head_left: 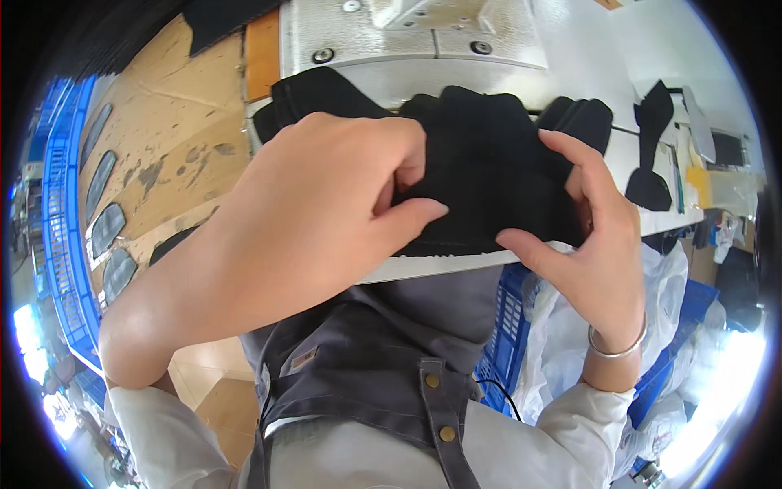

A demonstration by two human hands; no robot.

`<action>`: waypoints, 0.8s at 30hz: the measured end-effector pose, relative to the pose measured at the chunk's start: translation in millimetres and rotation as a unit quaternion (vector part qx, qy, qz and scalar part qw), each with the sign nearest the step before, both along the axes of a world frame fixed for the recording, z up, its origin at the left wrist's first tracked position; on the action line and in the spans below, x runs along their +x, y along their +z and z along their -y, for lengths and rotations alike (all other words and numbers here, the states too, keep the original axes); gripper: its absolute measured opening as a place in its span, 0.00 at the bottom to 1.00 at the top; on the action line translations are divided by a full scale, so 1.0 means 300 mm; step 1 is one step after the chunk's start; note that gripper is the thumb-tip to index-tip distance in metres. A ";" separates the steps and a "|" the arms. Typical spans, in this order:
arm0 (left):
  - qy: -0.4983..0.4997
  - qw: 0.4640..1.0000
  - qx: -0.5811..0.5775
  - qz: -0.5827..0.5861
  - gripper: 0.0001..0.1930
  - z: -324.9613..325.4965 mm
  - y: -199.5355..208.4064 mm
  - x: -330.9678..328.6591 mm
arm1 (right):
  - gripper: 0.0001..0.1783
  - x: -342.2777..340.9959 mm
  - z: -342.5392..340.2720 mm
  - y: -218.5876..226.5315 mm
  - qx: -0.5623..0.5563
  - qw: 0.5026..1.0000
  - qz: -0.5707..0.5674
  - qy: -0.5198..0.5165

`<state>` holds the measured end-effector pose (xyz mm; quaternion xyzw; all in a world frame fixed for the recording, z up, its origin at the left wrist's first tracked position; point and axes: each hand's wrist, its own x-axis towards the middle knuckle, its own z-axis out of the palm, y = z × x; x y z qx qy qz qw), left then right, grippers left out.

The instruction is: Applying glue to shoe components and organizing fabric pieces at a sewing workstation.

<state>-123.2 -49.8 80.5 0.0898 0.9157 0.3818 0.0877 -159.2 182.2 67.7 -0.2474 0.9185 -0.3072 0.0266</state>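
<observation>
Currently both hands are working one piece of black fabric (489,175) at the near edge of the white sewing table (586,81). Left hand (326,204) is curling over the fabric's left part, fingers bent in, thumb (411,216) pressing along the lower edge, so it is closed on the cloth in a pinch grip. Right hand (595,236) is gripping the right part, index finger (578,159) lying across the top, thumb (529,248) pushing up from below; also clamped, not open. Fabric is sitting bunched between the two hands, partly resting on the table edge and partly hanging over it, just in front of the metal sewing machine base (415,37). Silver bangle (617,346) is sitting on the right wrist. Two more black cut pieces (652,151) are lying on the table to the right, well apart from the hands. Wooden bench top (175,134) is showing on the left, with a row of dark oval pieces (106,228) along a blue crate (61,212). Person is wearing a grey apron (383,359) over white sleeves. White plastic bags (668,285) are piling up lower right.
</observation>
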 end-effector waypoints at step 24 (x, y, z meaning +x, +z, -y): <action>-0.054 0.999 0.007 0.007 0.11 0.060 -0.015 -0.005 | 0.48 0.013 0.017 0.003 0.000 0.998 0.046 -0.044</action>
